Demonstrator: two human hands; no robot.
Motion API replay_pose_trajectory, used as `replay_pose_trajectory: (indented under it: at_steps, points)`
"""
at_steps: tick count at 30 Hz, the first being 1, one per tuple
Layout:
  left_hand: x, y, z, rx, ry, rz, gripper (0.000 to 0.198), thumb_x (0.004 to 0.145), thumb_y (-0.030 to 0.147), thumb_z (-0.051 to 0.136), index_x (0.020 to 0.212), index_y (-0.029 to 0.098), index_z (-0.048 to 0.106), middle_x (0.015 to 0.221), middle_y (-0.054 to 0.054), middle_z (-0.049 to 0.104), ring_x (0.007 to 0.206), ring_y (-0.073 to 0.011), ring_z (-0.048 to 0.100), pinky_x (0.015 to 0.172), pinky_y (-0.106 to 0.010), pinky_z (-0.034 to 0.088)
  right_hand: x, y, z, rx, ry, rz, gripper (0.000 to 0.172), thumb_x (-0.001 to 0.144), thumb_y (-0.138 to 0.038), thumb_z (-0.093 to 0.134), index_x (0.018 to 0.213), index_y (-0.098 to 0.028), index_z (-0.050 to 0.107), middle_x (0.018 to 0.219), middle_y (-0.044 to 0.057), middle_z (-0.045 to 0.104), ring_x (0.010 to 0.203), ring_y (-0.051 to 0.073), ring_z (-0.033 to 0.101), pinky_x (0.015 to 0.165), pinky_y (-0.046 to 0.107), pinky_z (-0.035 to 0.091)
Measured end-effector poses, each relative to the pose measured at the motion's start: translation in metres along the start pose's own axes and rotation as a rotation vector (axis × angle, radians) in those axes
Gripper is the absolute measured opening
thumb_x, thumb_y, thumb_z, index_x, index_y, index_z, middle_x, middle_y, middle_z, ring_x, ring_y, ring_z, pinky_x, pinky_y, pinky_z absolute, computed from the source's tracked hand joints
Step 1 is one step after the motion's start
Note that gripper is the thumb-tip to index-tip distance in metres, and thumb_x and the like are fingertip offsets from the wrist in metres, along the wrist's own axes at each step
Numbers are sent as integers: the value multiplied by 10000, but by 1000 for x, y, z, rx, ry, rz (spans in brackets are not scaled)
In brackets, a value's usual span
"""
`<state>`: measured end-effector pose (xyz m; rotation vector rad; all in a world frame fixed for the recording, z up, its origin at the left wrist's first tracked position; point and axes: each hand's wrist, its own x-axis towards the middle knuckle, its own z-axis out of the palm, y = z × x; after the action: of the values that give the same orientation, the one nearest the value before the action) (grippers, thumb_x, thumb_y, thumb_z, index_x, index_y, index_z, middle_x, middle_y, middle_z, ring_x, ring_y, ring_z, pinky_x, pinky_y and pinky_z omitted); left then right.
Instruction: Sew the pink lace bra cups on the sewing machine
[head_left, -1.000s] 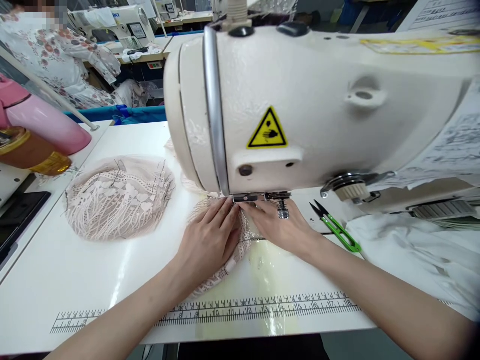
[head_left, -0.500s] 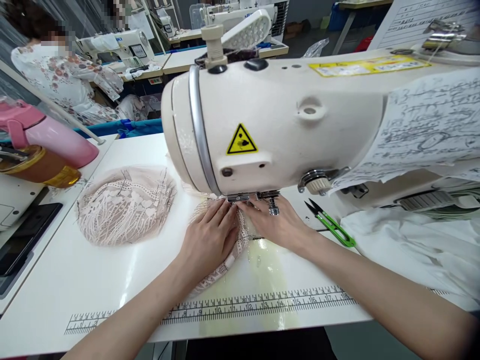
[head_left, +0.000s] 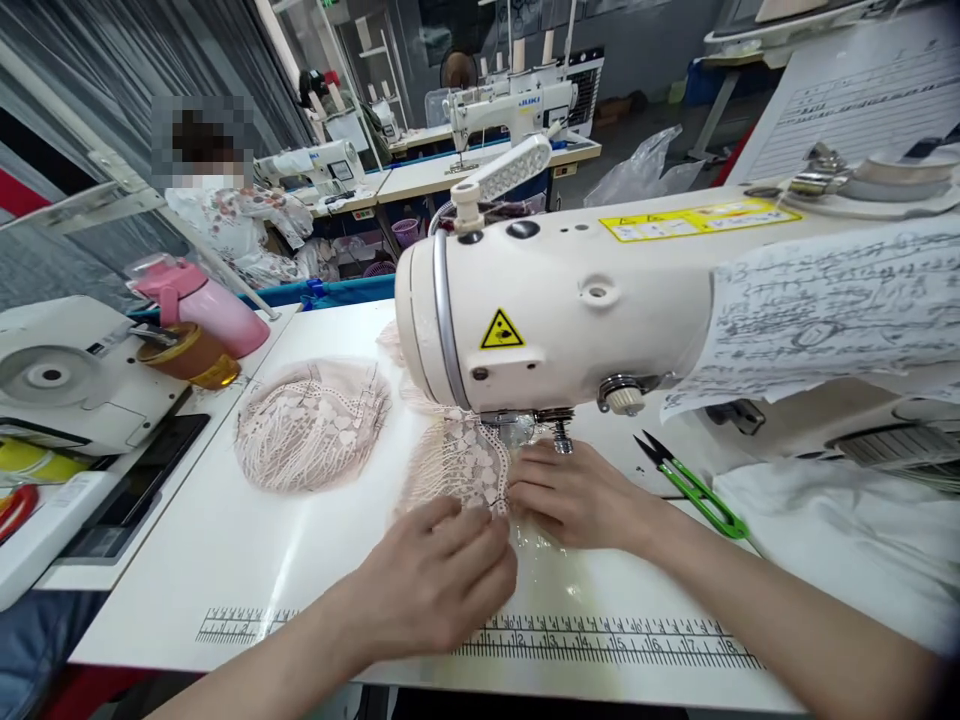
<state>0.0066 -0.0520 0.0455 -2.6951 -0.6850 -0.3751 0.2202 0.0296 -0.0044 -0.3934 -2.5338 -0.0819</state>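
A pale pink lace piece [head_left: 461, 465] lies beneath the head of a white sewing machine [head_left: 555, 320], its scalloped trim running toward me. My left hand [head_left: 442, 575] is closed at the lace's near edge, fingers curled and pinching it. Beside the trim on the right, my right hand [head_left: 577, 490] has bent fingers closed at the lace's edge, just below the machine's thread tension spring. The needle and presser foot are hidden behind the machine head. Another lace piece [head_left: 311, 425], rounded, lies flat on the left.
Green thread snips [head_left: 697, 490] lie right of my right hand, near white cloth [head_left: 847, 520]. A printed ruler [head_left: 600, 640] runs along the table's front. At left stand a pink bottle [head_left: 206, 305], an amber cup [head_left: 191, 355] and a dark phone [head_left: 142, 480]. A person [head_left: 232, 220] sits beyond.
My left hand has come back toward me, off the lace's middle to its near edge, and its fingers have curled. My right hand has drawn slightly back. The view has tilted up.
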Motion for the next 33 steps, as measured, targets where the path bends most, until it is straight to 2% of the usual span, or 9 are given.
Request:
replay_pose_trajectory:
  at_steps: [3,8,14,20,23,25,29,31,33]
  points:
    - [-20,13,-7,98,-108,104,165,917,195,508,937,162,669,1021,-75,697,903,-208,635,648,-310,505,0,-3,-1,65,-47,4,147,809,-96,476,725,-192,548,715,-23,611,748,130,526,546,282,313]
    - [-44,26,6,154,-100,-26,203,906,141,498,1024,113,661,1118,-132,675,974,-243,638,701,-343,508,2,-4,-3,114,-75,-5,117,771,-112,465,733,-195,538,730,-6,599,745,139,501,559,272,328]
    - [-36,25,13,224,-30,-271,209,886,140,560,1067,82,649,1014,-124,707,875,-232,675,642,-326,522,6,-6,-7,130,-114,-4,130,835,-192,476,730,-194,553,694,-8,571,700,133,478,597,275,368]
    - [-31,15,12,239,-22,-270,260,886,36,457,1070,93,633,1028,-123,703,852,-218,665,614,-314,516,5,-5,-3,130,-96,-22,169,893,-248,510,756,-183,585,744,2,612,760,133,521,603,264,389]
    - [-31,11,9,140,-35,-305,248,905,48,437,1053,123,621,1008,-111,700,862,-205,655,611,-289,515,4,-4,-1,134,-86,-23,189,909,-261,488,789,-179,609,767,1,629,755,127,525,588,258,383]
    - [-29,7,5,27,-78,-415,211,937,102,425,1042,149,602,972,-89,697,854,-198,651,575,-268,500,3,-3,0,143,-86,-19,223,910,-337,503,811,-174,618,784,4,637,755,129,527,576,261,382]
    - [-19,-5,-6,-174,-245,-669,211,998,225,340,987,182,546,714,-4,643,551,-162,592,432,-254,381,4,-2,2,127,-56,5,212,915,-283,483,800,-176,625,759,-9,647,732,121,530,537,253,348]
    - [-13,-13,-10,-280,-312,-688,216,1011,263,312,1012,191,516,703,9,632,527,-157,588,449,-255,384,4,-1,2,138,-28,37,219,920,-222,460,780,-178,623,738,-16,650,709,111,531,531,249,338]
    - [-7,-20,-11,-370,-335,-605,189,994,300,377,1110,195,484,851,-26,660,691,-182,649,540,-270,452,3,-1,3,202,3,81,208,914,-205,463,781,-176,620,728,-20,650,681,101,530,531,239,341]
